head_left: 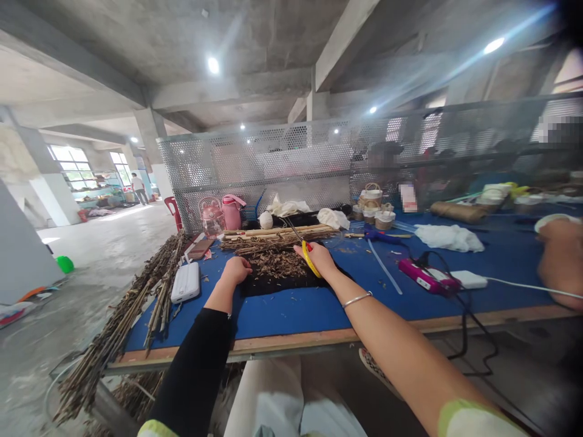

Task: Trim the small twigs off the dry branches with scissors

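- At the middle of the blue table (282, 315), a black cloth (273, 286) lies flat, bearing a loose spread of brown dried plant pieces (280, 264).
- At the cloth's left edge, the left hand (237, 270) has its fingers curled closed; whether they pinch the fabric, I cannot tell.
- At the cloth's right side, the right hand (320, 260) is wrapped round the yellow-and-red handles of scissors (311, 261), the blades pointing far and left over the stalks. A bracelet (357, 299) circles that wrist.
- Just beyond the cloth, thin stalks (277, 237) lie crosswise, with a white ball (266, 220) behind them.
- Near left, long dried stems (113, 315) hang over the table edge; beside them is a white power bank (186, 283), its small marks too blurred to read.
- Far left on the table stand a pink bottle (232, 211) and a patterned pink one (212, 218).
- To the right are a purple device (428, 276), its label illegible, a white block (469, 280) with a cable, and a crumpled white cloth (450, 237).
- Far right lies what seems a roll of brown twine (458, 211), with small pots (384, 220) left of it.
- At the right edge, a co-worker's arm (562, 261) reaches in, blurred.
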Demonstrator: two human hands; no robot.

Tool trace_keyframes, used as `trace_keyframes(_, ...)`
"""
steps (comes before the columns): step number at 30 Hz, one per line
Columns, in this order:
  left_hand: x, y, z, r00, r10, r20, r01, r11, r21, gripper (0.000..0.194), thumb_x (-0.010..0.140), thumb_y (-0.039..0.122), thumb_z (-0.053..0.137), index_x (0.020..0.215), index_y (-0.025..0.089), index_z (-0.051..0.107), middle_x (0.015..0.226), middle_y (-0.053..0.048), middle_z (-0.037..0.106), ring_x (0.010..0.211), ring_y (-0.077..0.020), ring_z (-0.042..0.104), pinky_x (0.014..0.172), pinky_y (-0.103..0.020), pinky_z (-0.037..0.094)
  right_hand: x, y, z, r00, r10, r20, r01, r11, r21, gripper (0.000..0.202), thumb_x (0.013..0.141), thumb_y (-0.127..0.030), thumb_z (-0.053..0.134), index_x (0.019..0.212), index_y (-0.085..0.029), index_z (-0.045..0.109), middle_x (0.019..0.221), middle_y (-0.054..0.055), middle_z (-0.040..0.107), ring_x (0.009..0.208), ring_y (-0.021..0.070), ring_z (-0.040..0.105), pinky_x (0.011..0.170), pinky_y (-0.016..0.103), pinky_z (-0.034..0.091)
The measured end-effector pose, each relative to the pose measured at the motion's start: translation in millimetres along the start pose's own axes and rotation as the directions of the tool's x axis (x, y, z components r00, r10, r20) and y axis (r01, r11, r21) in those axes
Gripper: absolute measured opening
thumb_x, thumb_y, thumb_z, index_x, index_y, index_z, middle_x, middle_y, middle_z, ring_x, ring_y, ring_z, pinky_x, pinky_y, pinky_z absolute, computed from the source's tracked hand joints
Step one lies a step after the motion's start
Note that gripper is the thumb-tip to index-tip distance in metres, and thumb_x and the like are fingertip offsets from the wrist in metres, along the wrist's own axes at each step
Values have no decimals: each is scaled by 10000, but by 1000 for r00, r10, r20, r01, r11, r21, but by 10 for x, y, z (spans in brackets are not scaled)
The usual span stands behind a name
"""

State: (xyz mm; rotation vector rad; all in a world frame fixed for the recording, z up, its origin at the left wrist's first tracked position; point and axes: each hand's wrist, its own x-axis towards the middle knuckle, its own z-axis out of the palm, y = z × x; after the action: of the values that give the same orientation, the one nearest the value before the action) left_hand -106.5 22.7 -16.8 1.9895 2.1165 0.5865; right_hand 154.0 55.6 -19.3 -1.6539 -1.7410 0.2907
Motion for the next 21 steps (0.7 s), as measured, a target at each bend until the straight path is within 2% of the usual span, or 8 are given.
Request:
trace_keyframes(5, 21, 5, -26, 1000, 19, 19, -20, 996, 92, 169, 663, 273, 621, 775, 169, 692, 827, -81, 681, 822, -197, 612, 730, -245, 447, -5, -4, 1, 1000, 5, 15, -5, 1000, 2, 525, 679, -690, 452, 718, -184, 587, 705, 73, 621, 663, 184, 569, 533, 234, 309)
trace_keyframes(9, 179, 145, -22, 990, -18, -143, 38, 990, 135, 240, 774, 270, 476, 870, 160, 666, 922, -128, 656, 893, -232, 598, 768, -305, 448, 4, 12, 25, 1000, 23, 6, -23, 1000, 9, 503, 678, -673, 470, 740, -189, 595, 715, 71, 624, 660, 184, 571, 529, 235, 311)
trace_keyframes(11, 294, 229, 8, 981, 49, -187, -19, 987, 158, 272, 811, 212, 406, 947, 164, 636, 992, -133, 632, 936, -224, 582, 798, -313, 441, 13, 25, 41, 1000, 27, 1, -27, 1000, 9, 478, 681, -656, 481, 745, -196, 593, 705, 64, 623, 649, 181, 570, 528, 235, 314)
trace_keyframes(14, 457, 309, 77, 972, 167, -163, -131, 969, 209, 327, 819, 144, 381, 1085, 200, 564, 1139, -123, 564, 1025, -202, 538, 852, -317, 421, 23, 35, 59, 1000, 26, -6, -26, 1000, 0, 449, 683, -635, 498, 730, -198, 586, 705, 61, 625, 656, 184, 574, 526, 233, 317)
trace_keyframes(17, 583, 328, 139, 977, 167, -129, -126, 952, 279, 395, 829, 104, 350, 1182, 214, 487, 1208, -131, 513, 1068, -187, 510, 876, -320, 410, 19, 28, 64, 999, 43, -3, -43, 999, 12, 432, 675, -621, 519, 723, -198, 589, 717, 57, 629, 660, 183, 577, 512, 230, 308)
trace_keyframes(21, 687, 326, 176, 987, 128, -97, -89, 940, 330, 328, 826, 103, 354, 1054, 168, 581, 1068, -154, 588, 998, -206, 555, 838, -334, 434, -4, 1, 57, 999, 40, -10, -40, 999, 32, 417, 682, -608, 526, 722, -198, 592, 704, 54, 630, 638, 173, 573, 500, 228, 296)
